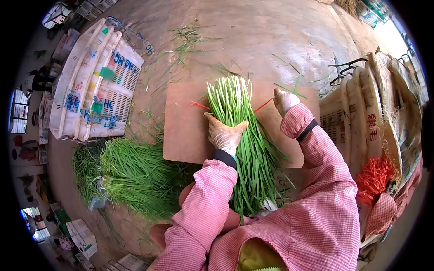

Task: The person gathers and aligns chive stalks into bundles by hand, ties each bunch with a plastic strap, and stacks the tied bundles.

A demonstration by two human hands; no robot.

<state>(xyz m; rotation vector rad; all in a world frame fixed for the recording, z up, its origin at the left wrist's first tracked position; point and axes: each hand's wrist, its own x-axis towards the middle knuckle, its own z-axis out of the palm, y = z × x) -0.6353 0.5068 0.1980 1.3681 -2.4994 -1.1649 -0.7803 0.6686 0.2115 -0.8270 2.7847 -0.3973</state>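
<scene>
A bunch of garlic chives (230,99) lies on a brown board (185,131), pale stem ends pointing away from me and green leaves toward my lap. My gloved left hand (224,134) is closed over the bunch below the white stems, thumb and fingers around its sides. A red tie (263,105) comes out on both sides of the bunch; its middle is hidden, apparently beneath the stems. To the right, my gloved right hand (285,101) pinches the tie's right end, with the strand stretched toward the chives. Its left end lies loose on the board.
Loose chives (140,171) are heaped at the left. White plastic crates (97,86) stand at the far left. On my right, more crates (357,108) carry sacking and a bundle of red ties (374,178). Leaf scraps (185,40) litter the floor beyond the board.
</scene>
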